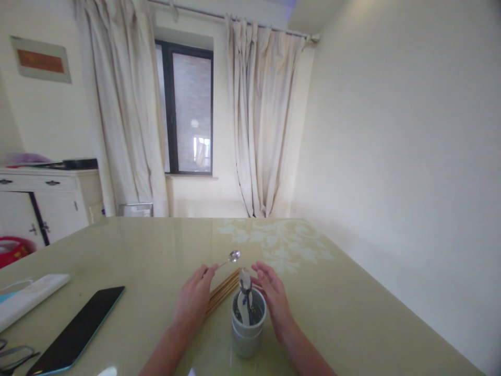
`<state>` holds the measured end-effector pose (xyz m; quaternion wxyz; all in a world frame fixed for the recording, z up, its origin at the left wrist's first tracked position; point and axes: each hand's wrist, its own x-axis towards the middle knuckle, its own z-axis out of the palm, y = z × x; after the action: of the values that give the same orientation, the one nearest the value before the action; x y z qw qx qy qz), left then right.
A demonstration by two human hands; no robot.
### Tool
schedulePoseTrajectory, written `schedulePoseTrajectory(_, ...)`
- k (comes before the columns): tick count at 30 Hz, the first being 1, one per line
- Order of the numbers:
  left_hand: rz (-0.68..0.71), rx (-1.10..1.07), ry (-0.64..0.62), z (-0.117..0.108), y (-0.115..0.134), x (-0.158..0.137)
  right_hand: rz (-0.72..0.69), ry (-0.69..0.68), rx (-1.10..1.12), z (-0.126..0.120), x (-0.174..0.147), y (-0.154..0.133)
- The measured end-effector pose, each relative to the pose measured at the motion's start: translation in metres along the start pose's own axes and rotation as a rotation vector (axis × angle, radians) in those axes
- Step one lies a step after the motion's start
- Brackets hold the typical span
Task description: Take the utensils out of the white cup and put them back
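Observation:
My left hand (195, 295) pinches the thin handle of a small metal spoon (234, 256), its bowl pointing away to the right. Several wooden chopsticks (223, 293) lie together on the table, partly hidden behind that hand. To their right stands a grey utensil holder (248, 339), upright. In it lean a white ceramic spoon (244, 310) with a blue mark and a metal spoon (245, 282), bowl up. Beside the holder's right rim is my right hand (272, 292), its fingers apart and slightly curved. Whether its fingertips touch the holder or the spoon, I cannot tell.
On the glossy table (156, 250) at left lie a dark tablet-like slab (80, 326), a white bar-shaped object (35, 297) and eyeglasses (18, 357). The table's right edge runs beside a wall (410, 156). A white cabinet (74, 201) stands beyond the left side.

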<state>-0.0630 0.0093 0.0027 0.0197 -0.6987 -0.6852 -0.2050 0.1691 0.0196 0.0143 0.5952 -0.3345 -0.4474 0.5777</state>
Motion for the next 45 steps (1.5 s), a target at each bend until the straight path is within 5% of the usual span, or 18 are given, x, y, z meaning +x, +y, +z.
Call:
schedulePoseTrajectory(7, -0.167, 0.002, -0.078, -0.002, -0.019, -0.001, 0.089, -0.23, -0.024, -0.001, -0.002, -0.003)
schedulePoseTrajectory(15, -0.169, -0.085, -0.097, 0.005, -0.023, 0.004, 0.115, -0.181, 0.125, 0.001, -0.002, -0.008)
schedulePoseTrajectory(25, -0.163, -0.154, -0.101, 0.01, -0.029, 0.004, -0.055, 0.182, 0.485, -0.032, 0.015, -0.03)
schedulePoseTrajectory(29, -0.157, -0.215, 0.038, 0.013, -0.027, 0.004, -0.025, 0.314, 0.524, -0.043, 0.021, -0.026)
schedulePoseTrajectory(33, 0.087, -0.288, 0.34, 0.013, -0.009, 0.003, 0.081, 0.233, 0.341, -0.027, 0.018, -0.012)
schedulePoseTrajectory(38, 0.523, -0.205, 0.439, 0.009, 0.014, -0.003, 0.215, 0.036, 0.261, 0.001, 0.007, 0.0)
schedulePoseTrajectory(45, 0.526, -0.196, 0.458, 0.008, 0.02, -0.006, 0.245, -0.026, 0.285, 0.003, -0.001, -0.002)
